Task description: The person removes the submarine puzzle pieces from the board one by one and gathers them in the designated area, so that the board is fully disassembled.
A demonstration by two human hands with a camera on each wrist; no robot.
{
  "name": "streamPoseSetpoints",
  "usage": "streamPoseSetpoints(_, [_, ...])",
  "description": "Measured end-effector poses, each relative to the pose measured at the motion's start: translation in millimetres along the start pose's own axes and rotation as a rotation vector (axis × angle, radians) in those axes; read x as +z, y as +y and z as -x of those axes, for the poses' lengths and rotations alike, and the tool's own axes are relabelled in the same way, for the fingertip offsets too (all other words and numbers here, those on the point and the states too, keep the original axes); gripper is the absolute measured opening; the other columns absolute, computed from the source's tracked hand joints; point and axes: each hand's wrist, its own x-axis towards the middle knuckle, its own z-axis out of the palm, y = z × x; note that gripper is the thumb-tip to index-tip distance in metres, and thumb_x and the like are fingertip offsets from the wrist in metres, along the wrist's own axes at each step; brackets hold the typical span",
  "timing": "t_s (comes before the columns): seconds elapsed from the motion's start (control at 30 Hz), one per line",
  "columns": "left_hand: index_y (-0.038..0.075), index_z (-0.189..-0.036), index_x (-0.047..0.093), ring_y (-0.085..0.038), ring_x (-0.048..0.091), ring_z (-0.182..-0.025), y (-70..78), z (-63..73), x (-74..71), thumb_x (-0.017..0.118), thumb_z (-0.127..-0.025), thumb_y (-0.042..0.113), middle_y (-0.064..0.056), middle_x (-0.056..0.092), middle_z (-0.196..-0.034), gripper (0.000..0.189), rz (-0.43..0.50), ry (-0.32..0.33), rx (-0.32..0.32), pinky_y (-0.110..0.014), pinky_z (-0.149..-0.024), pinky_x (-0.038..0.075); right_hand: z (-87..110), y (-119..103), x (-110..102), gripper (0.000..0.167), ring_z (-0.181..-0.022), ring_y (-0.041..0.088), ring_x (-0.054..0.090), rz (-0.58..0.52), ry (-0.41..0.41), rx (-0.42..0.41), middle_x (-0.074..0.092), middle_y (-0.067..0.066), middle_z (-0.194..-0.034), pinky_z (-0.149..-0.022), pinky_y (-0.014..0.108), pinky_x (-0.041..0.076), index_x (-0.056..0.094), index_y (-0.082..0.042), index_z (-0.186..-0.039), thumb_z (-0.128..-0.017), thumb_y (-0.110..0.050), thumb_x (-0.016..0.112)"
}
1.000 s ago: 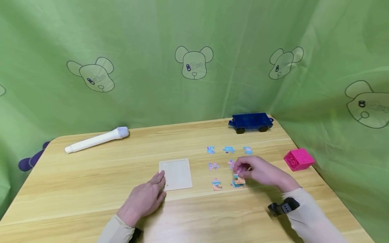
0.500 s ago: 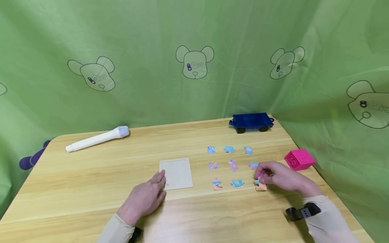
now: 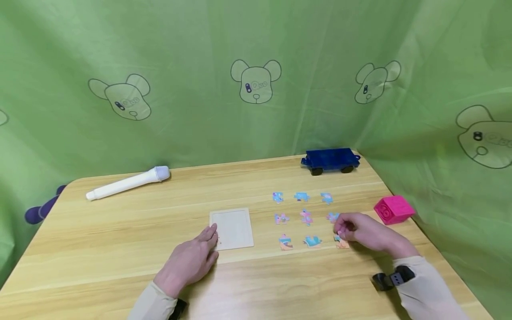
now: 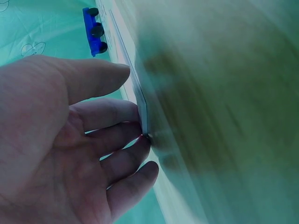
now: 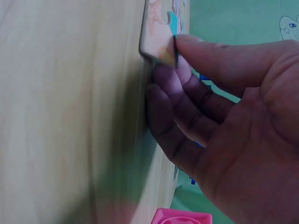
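My right hand (image 3: pixel 366 232) pinches an orange and teal puzzle piece (image 3: pixel 342 242) at the right end of the lowest row of pieces. In the right wrist view the thumb lies along the edge of this puzzle piece (image 5: pixel 159 37), with fingertips curled behind it, close to the tabletop. My left hand (image 3: pixel 190 262) rests with fairly straight fingers on the left edge of a square pale wooden puzzle tray (image 3: pixel 251 235). From the left wrist, the fingertips touch the edge of the thin tray (image 4: pixel 140 100), the thumb apart from it.
Several other puzzle pieces lie spaced in rows, among them a teal one (image 3: pixel 312 241) and a pink one (image 3: pixel 306 217). A pink block (image 3: pixel 394 210) sits near the right edge. Behind stand a blue toy wagon (image 3: pixel 331 160) and a white toy microphone (image 3: pixel 128 183), before a green curtain (image 3: pixel 192 120).
My right hand has carried the puzzle piece rightward from above the teal piece to the row's right end, then shifted slightly left. The left hand has stayed on the tray.
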Motion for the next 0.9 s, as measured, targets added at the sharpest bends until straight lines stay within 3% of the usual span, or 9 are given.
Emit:
streamPoseSetpoints(0.3, [-0.007, -0.135, 0.054, -0.031, 0.043, -0.134, 0.6, 0.5, 0.0, 0.061, -0.097, 0.021, -0.017, 0.041, -0.15, 0.048, 0.012, -0.011, -0.003, -0.048, -0.097, 0.049, 5.4, -2.3, 1.8, 0.009, -0.081, 0.019, 0.052, 0.012, 0.069, 0.032, 0.056, 0.002, -0.086, -0.068, 0.026, 0.047, 0.062, -0.006, -0.097, -0.09, -0.004, 0.068])
streamPoseSetpoints(0.43, [-0.006, -0.135, 0.054, -0.03, 0.044, -0.134, 0.2, 0.2, -1.1, 0.061, -0.097, 0.021, -0.016, 0.042, -0.15, 0.048, -0.002, -0.009, -0.004, -0.047, -0.096, 0.05, 7.2, -3.9, 1.4, 0.004, -0.081, 0.019, 0.052, 0.032, 0.111, 0.069, 0.057, 0.001, -0.086, -0.067, 0.027, 0.046, 0.063, -0.009, -0.095, -0.095, -0.012, 0.066])
streamPoseSetpoints(0.57, [-0.006, -0.135, 0.055, -0.03, 0.045, -0.133, 0.5, 0.5, -1.3, 0.062, -0.097, 0.021, -0.016, 0.043, -0.149, 0.048, -0.017, -0.002, -0.003, -0.047, -0.094, 0.051, 6.7, -6.0, 1.8, 0.01, -0.082, 0.02, 0.052, 0.046, 0.136, 0.09, 0.058, 0.001, -0.086, -0.068, 0.029, 0.045, 0.063, -0.012, -0.093, -0.098, -0.02, 0.062])
streamPoseSetpoints(0.9, [-0.007, -0.133, 0.057, -0.03, 0.043, -0.134, 1.3, 1.8, -0.1, 0.063, -0.096, 0.022, -0.018, 0.043, -0.149, 0.047, -0.04, 0.023, 0.006, -0.046, -0.096, 0.05, 6.2, -11.2, 6.2, 0.008, -0.082, 0.018, 0.053, 0.1, 0.154, 0.088, 0.058, -0.001, -0.085, -0.07, 0.032, 0.047, 0.063, -0.012, -0.092, -0.098, -0.018, 0.06])
